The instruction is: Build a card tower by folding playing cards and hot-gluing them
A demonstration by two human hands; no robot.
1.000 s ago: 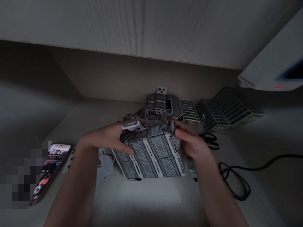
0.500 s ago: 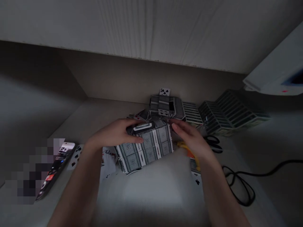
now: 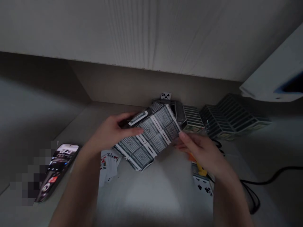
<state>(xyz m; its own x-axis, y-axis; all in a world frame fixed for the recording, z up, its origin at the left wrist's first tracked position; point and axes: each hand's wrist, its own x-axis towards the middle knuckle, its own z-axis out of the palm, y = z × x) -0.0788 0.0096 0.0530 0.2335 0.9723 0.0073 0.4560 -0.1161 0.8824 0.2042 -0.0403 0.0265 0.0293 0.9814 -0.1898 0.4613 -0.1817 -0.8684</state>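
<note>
A box-like structure built of playing cards (image 3: 151, 135), grey-patterned backs outward with white strips between them, is tilted in the air in front of me. My left hand (image 3: 118, 129) is closed round its left side, thumb across the patterned face and fingers behind. At the lower right corner, my right hand (image 3: 196, 146) pinches the edge with its thumb; its other fingers are curled below and partly hidden. Below the left wrist lies a spread of loose playing cards (image 3: 109, 164), faces up. Under the right hand sits an orange-and-yellow tool (image 3: 201, 168), mostly covered.
Behind stands another card-built piece (image 3: 180, 112) with an eight of clubs (image 3: 166, 96) sticking up. Slatted stepped card structures (image 3: 234, 116) stand at the right. A lit phone (image 3: 58, 170) lies left, a black cable (image 3: 272, 175) right. A board (image 3: 142, 34) overhangs the back.
The card box has been tilted further, its right end raised and more of its patterned face showing. My right hand has come down to the box's lower right corner.
</note>
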